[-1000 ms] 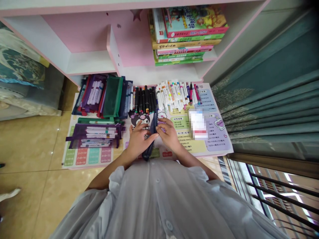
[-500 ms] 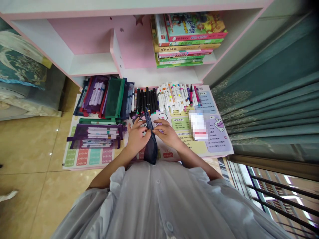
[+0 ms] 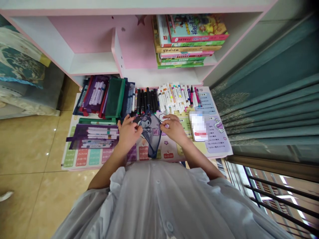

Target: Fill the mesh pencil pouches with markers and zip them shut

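Between my hands a dark blue mesh pencil pouch (image 3: 155, 141) is spread at its mouth, and the printed desk mat shows through it. My left hand (image 3: 130, 132) pinches its left edge between thumb and forefinger. On the other side my right hand (image 3: 172, 127) pinches the right edge the same way. Beyond the pouch lie black markers (image 3: 148, 99) in a row. White markers (image 3: 173, 96) with coloured bands are heaped to their right.
Mesh pouches with markers are piled at the left, among them a green pouch (image 3: 115, 98) and a purple pouch (image 3: 99, 135). A phone (image 3: 198, 126) lies on the desk mat (image 3: 219, 139). Stacked books (image 3: 189, 49) fill the shelf behind; a curtain (image 3: 261, 89) hangs at right.
My hands have moved apart, the left one leftwards and the right one slightly right. The pouch, folded narrow before, is now pulled wide open.
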A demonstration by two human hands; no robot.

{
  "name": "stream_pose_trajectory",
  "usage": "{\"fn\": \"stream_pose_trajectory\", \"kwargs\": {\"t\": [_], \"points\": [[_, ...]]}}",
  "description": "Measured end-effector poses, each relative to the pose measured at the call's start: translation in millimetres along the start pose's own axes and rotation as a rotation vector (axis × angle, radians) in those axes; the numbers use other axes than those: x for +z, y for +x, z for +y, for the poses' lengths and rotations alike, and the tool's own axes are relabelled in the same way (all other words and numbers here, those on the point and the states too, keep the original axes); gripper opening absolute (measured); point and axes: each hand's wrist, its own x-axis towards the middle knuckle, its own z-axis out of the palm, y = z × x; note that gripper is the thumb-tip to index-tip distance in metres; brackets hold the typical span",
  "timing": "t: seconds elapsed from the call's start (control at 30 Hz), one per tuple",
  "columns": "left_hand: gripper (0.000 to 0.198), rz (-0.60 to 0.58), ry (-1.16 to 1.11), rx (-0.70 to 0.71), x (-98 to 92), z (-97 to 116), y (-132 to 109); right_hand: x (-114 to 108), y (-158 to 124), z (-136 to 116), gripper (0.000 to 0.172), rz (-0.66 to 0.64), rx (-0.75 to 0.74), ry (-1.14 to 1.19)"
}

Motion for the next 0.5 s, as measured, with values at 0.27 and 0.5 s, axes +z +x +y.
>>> {"fn": "stream_pose_trajectory", "kwargs": {"t": [0.27,0.5], "points": [[0.022,0.037,0.005,0.052,3.7,-1.1,-3.7,11.9,3.1,-9.6,0.021,0.055,-0.068,-0.041],[0.022,0.032,-0.041,0.099,7.9,-1.6,-6.6,11.5,84.6,-31.8,0.022,0.126,0.002,-0.203]]}}
